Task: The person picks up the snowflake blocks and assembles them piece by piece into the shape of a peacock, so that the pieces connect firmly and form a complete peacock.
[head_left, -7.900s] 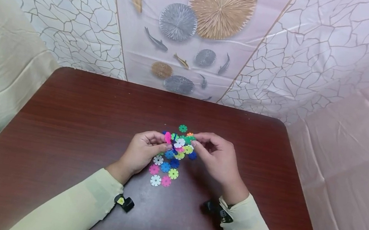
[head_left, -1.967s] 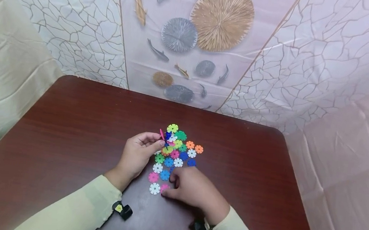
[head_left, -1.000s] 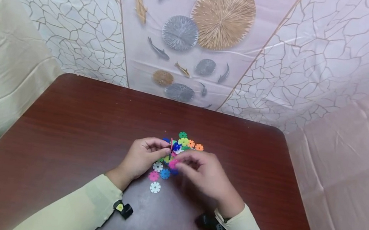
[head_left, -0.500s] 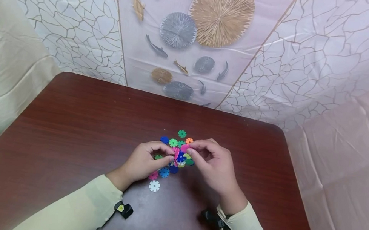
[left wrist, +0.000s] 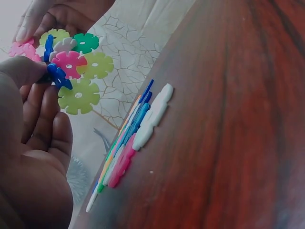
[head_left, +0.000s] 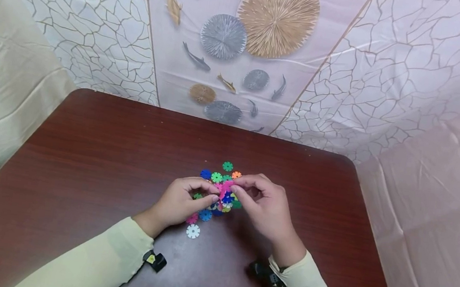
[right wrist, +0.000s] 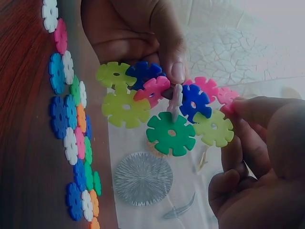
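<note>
My left hand [head_left: 180,202] grips a cluster of slotted snowflake discs joined edge to edge. In the right wrist view the cluster shows a green disc [right wrist: 164,140], yellow discs [right wrist: 125,114], a dark blue disc [right wrist: 195,107] and pink ones, with a white disc [right wrist: 175,102] standing edge-on. My right hand [head_left: 265,209] pinches a pink disc [right wrist: 226,97] between thumb and fingertips. Its rim meets another pink disc [right wrist: 204,87] of the cluster; whether their slots interlock I cannot tell. The left thumb covers part of the cluster.
Several loose discs lie flat beneath the hands on the dark wooden table [head_left: 106,148], a white disc [head_left: 192,231] nearest me and a green disc [head_left: 227,166] farthest. Patterned cloth [head_left: 220,81] hangs behind the table, plain cloth at both sides.
My right hand reached to the near end of the loose discs, picked up a pink disc there and brought it up to the cluster. The left hand kept its grip, shifting slightly right.
</note>
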`<state>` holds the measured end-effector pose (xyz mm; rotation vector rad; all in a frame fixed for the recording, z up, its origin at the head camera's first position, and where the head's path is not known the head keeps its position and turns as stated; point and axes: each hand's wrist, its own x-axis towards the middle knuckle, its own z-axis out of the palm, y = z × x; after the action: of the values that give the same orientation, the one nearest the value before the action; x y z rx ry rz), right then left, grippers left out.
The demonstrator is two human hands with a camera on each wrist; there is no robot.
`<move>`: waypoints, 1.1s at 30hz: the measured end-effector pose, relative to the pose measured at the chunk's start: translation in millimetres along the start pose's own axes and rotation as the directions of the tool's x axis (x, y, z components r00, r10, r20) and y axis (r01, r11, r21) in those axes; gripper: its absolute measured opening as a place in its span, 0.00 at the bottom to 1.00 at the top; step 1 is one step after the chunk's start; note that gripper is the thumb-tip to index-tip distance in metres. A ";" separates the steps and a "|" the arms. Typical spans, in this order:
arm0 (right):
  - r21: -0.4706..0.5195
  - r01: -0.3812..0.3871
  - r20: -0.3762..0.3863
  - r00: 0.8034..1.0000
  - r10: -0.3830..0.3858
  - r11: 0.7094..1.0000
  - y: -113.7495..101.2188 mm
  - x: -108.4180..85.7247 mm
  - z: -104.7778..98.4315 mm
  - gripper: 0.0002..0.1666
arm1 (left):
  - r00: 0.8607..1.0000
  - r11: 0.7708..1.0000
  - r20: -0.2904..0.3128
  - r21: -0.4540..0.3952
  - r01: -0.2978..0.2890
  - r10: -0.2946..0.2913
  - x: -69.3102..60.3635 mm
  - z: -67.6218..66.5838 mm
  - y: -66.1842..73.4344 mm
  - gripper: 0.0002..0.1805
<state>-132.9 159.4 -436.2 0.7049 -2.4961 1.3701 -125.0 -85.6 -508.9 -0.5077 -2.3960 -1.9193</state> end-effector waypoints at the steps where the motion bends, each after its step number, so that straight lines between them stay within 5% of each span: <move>1: -0.003 0.001 -0.002 1.000 -0.001 1.000 0.0 0.0 0.0 0.11 | 1.000 1.000 0.000 0.001 -0.002 0.002 0.0 0.0 0.2 0.08; 12: -0.027 0.004 0.025 1.000 -0.004 1.000 1.6 -0.8 1.6 0.09 | 1.000 1.000 -0.001 -0.005 -0.016 0.016 -0.6 1.4 -1.3 0.07; 22: -0.060 0.087 0.035 0.996 -0.085 0.994 0.8 0.0 3.2 0.13 | 1.000 1.000 -0.010 -0.004 -0.024 0.024 -2.2 2.2 -0.7 0.07; 33: 0.017 0.010 0.024 1.000 -0.010 1.000 2.6 -0.2 -2.4 0.17 | 1.000 1.000 0.001 0.008 0.004 -0.004 -1.9 3.8 6.0 0.08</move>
<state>-134.1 162.6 -436.9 0.7409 -2.4986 1.3890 -120.9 -81.3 -504.6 -0.5042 -2.4058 -1.9104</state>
